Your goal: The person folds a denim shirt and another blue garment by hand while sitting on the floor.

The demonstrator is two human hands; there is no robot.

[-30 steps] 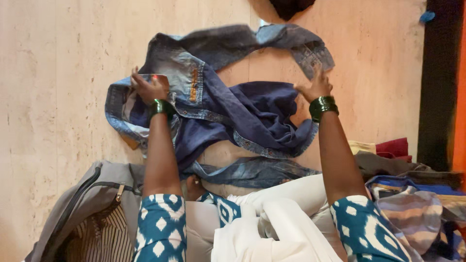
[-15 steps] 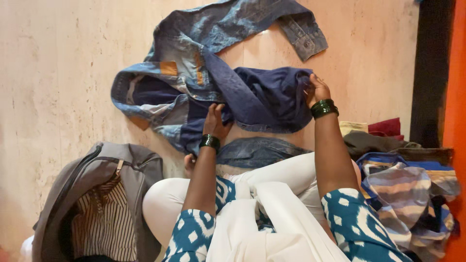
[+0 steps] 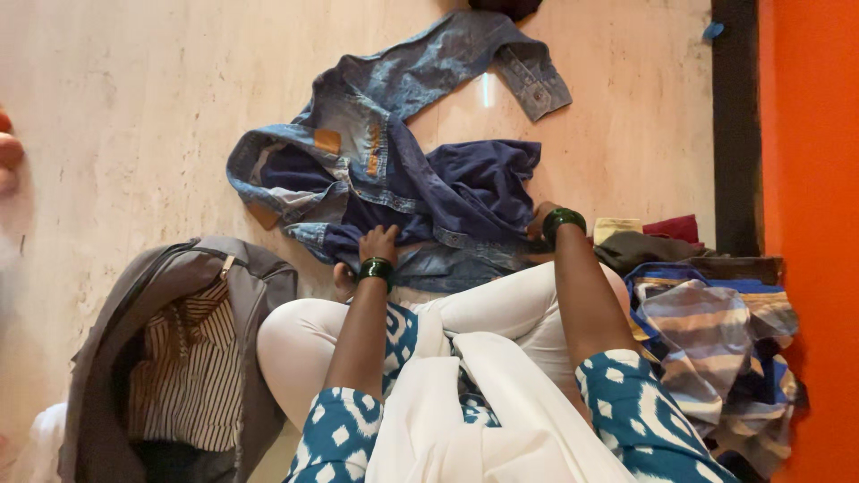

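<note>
The setting was a home interior: a polished beige stone floor, an orange wall, an open grey bag of clothing, and folded garments piled alongside.

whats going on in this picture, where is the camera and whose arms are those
There is no machine here. The camera sits on a person's head and looks down, so the two arms are that person's own, with their lap in white cloth at the bottom. On the pale stone floor lies a crumpled blue denim jacket. The left hand closes on its lower edge; the right hand is tucked into the fabric, so its grip is hard to see. An open grey bag holds striped cloth, and folded clothes are piled at the right.
</note>
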